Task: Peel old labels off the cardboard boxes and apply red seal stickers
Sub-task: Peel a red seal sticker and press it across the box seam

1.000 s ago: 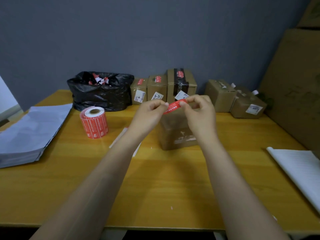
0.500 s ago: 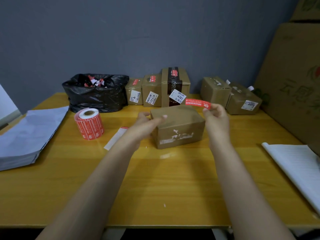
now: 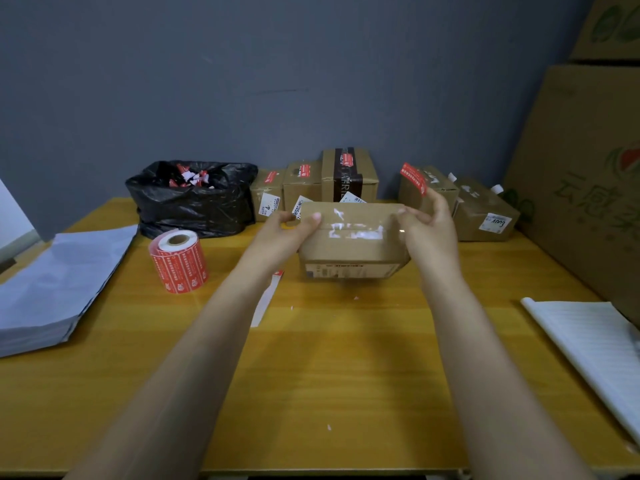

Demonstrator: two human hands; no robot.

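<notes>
A brown cardboard box (image 3: pixel 349 247) with torn clear tape on top is held tilted above the table between both hands. My left hand (image 3: pixel 287 233) grips its left end. My right hand (image 3: pixel 427 226) presses its right end and pinches a red seal sticker (image 3: pixel 413 178) that sticks up from the fingertips. A roll of red seal stickers (image 3: pixel 180 261) stands on the table to the left. A white backing strip (image 3: pixel 265 299) lies under my left forearm.
A black bag (image 3: pixel 194 199) of peeled scraps sits at the back left. Three sealed boxes (image 3: pixel 311 185) line the wall, two more boxes (image 3: pixel 481 213) at back right. Grey mailers (image 3: pixel 59 285) lie left, white paper (image 3: pixel 595 351) right, big cartons (image 3: pixel 588 174) far right.
Both hands peeled the red sticker apart, then the left hand went to the box. The box has been lifted and turned, tape side up. The right hand carried the sticker to the box's right end.
</notes>
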